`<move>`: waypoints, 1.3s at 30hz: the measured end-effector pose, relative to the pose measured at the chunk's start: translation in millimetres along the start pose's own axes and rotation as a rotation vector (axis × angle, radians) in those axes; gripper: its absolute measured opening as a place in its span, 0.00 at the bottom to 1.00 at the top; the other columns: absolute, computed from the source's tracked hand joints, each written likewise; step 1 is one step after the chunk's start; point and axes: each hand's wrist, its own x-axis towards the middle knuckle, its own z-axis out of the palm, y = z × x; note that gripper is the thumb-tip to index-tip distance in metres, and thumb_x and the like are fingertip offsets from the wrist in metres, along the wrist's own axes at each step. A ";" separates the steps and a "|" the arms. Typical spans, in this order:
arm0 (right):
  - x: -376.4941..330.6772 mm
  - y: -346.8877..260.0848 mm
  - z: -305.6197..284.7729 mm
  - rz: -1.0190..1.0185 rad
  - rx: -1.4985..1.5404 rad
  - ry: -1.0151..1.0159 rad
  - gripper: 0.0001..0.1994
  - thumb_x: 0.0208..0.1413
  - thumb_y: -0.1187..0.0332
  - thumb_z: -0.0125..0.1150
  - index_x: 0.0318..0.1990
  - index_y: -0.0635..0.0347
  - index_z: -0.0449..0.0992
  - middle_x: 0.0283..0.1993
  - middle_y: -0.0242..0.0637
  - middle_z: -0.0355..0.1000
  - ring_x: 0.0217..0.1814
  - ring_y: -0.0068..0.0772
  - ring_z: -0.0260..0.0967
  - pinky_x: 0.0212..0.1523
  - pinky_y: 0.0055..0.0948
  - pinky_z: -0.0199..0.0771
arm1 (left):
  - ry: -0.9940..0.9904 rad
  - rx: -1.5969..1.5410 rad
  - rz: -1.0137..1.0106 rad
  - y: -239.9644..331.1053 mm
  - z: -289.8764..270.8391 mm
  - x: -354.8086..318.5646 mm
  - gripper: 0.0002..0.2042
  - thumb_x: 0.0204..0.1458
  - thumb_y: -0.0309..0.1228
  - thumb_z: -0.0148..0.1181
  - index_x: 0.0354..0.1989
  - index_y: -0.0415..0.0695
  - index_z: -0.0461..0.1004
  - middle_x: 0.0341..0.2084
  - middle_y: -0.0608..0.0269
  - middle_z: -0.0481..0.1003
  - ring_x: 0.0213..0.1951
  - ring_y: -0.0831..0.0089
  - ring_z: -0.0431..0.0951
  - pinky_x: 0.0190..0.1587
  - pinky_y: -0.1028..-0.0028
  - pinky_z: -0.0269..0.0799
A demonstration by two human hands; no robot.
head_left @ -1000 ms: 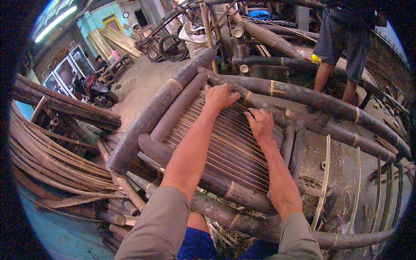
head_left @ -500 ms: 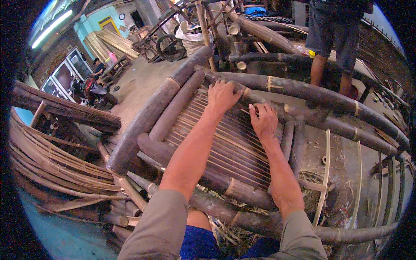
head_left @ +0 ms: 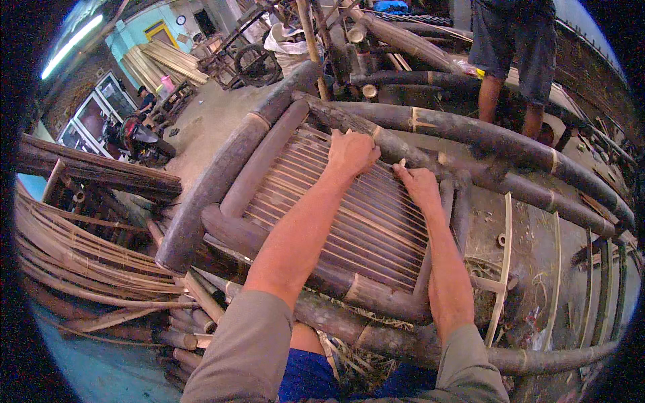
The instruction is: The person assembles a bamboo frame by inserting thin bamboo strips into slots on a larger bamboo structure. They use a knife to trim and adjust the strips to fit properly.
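Observation:
A panel of thin bamboo slats [head_left: 322,195] lies inside a frame of thick dark bamboo poles [head_left: 259,171]. My left hand [head_left: 353,156] is closed, its fingers curled at the panel's far edge beside the far pole [head_left: 400,144]. To its right, my right hand [head_left: 421,185] is closed too, fingers bent down at the same edge near the frame's right corner. Both hands seem to grip the slats there. The fingertips are mostly hidden, so how much they hold is unclear. My forearms reach across the panel.
Long split bamboo strips [head_left: 87,248] are stacked at the left. A curved dark bamboo rail [head_left: 470,127] runs behind the frame to the right, with upright light slats [head_left: 508,262] beside it. Another person's legs [head_left: 514,80] stand at the back right. A motorcycle [head_left: 138,138] is farther off.
Both hands have gone from lying over the far pole with fingers spread to curled, closer to the slats. The view has shifted slightly.

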 end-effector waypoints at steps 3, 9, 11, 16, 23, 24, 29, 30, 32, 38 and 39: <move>0.3 -0.7 5.6 0.003 0.036 0.061 0.38 0.58 0.35 0.55 0.23 0.71 0.77 0.20 0.54 0.69 0.24 0.52 0.70 0.31 0.47 0.67 | 0.047 0.014 0.012 0.2 1.0 1.2 0.17 0.56 0.44 0.56 0.29 0.44 0.84 0.30 0.52 0.82 0.40 0.53 0.82 0.54 0.45 0.65; 4.9 1.4 13.3 0.029 -0.044 0.075 0.39 0.59 0.32 0.50 0.23 0.69 0.78 0.22 0.56 0.72 0.28 0.58 0.72 0.33 0.49 0.68 | 0.065 0.018 0.026 -2.1 -0.3 0.1 0.17 0.57 0.45 0.55 0.31 0.45 0.83 0.30 0.52 0.82 0.40 0.53 0.82 0.49 0.47 0.68; 3.7 -0.3 13.6 0.042 -0.028 0.065 0.40 0.59 0.31 0.49 0.23 0.68 0.78 0.24 0.56 0.73 0.30 0.60 0.73 0.34 0.51 0.69 | 0.064 0.035 0.025 -0.9 -0.3 0.5 0.17 0.57 0.46 0.55 0.31 0.46 0.83 0.31 0.53 0.82 0.39 0.53 0.82 0.46 0.50 0.70; 8.2 -0.7 7.1 0.106 -0.101 -0.067 0.40 0.58 0.29 0.44 0.34 0.61 0.84 0.36 0.56 0.79 0.42 0.61 0.78 0.44 0.54 0.75 | 0.044 0.042 0.005 2.1 -3.8 1.7 0.17 0.56 0.46 0.56 0.31 0.47 0.83 0.31 0.52 0.82 0.37 0.52 0.82 0.46 0.51 0.71; 2.5 -10.7 3.5 0.106 -0.118 -0.095 0.39 0.63 0.32 0.38 0.34 0.63 0.84 0.39 0.58 0.79 0.45 0.62 0.77 0.48 0.55 0.75 | 0.366 -0.078 -0.206 -39.9 -12.5 8.2 0.21 0.58 0.49 0.54 0.32 0.42 0.84 0.32 0.46 0.81 0.40 0.50 0.81 0.53 0.47 0.67; 4.1 -9.1 4.2 0.110 -0.122 -0.085 0.40 0.63 0.32 0.37 0.35 0.62 0.84 0.38 0.58 0.79 0.45 0.63 0.77 0.48 0.55 0.74 | 0.348 -0.034 -0.227 -49.0 -19.1 3.0 0.23 0.59 0.50 0.53 0.31 0.42 0.84 0.32 0.46 0.81 0.40 0.51 0.81 0.54 0.48 0.67; 6.7 -9.3 5.0 0.147 -0.170 -0.116 0.40 0.66 0.35 0.34 0.42 0.65 0.83 0.46 0.59 0.78 0.52 0.62 0.76 0.55 0.57 0.73 | 0.122 0.197 -0.159 -56.4 -27.5 -3.8 0.29 0.62 0.54 0.47 0.27 0.40 0.84 0.29 0.46 0.81 0.40 0.49 0.82 0.55 0.51 0.68; 6.2 -10.7 2.0 0.152 -0.160 -0.147 0.39 0.66 0.35 0.33 0.42 0.65 0.82 0.47 0.59 0.78 0.53 0.62 0.75 0.56 0.57 0.72 | 0.090 0.176 -0.175 -55.5 -27.9 -3.3 0.29 0.62 0.53 0.47 0.28 0.40 0.84 0.29 0.45 0.81 0.40 0.49 0.82 0.54 0.51 0.69; 4.7 -13.3 -3.9 0.162 -0.141 -0.207 0.39 0.66 0.36 0.33 0.44 0.65 0.82 0.50 0.59 0.77 0.55 0.62 0.75 0.57 0.57 0.71 | 0.027 0.136 -0.207 -54.7 -29.6 -2.8 0.29 0.63 0.53 0.47 0.29 0.39 0.84 0.29 0.44 0.81 0.39 0.48 0.82 0.53 0.51 0.70; 5.8 -13.2 -8.8 0.095 -0.069 -0.255 0.39 0.67 0.36 0.30 0.47 0.65 0.81 0.52 0.61 0.75 0.57 0.65 0.72 0.60 0.58 0.68 | -0.003 0.199 -0.160 -57.6 -27.3 -0.4 0.30 0.64 0.52 0.45 0.28 0.39 0.84 0.28 0.44 0.81 0.36 0.46 0.82 0.51 0.50 0.71; 6.9 -9.1 -8.8 0.062 -0.051 -0.270 0.40 0.67 0.36 0.30 0.48 0.65 0.81 0.52 0.61 0.75 0.58 0.65 0.71 0.61 0.58 0.67 | -0.003 0.207 -0.127 -49.7 -27.2 -3.1 0.29 0.64 0.53 0.45 0.31 0.40 0.85 0.29 0.45 0.82 0.37 0.48 0.82 0.52 0.49 0.69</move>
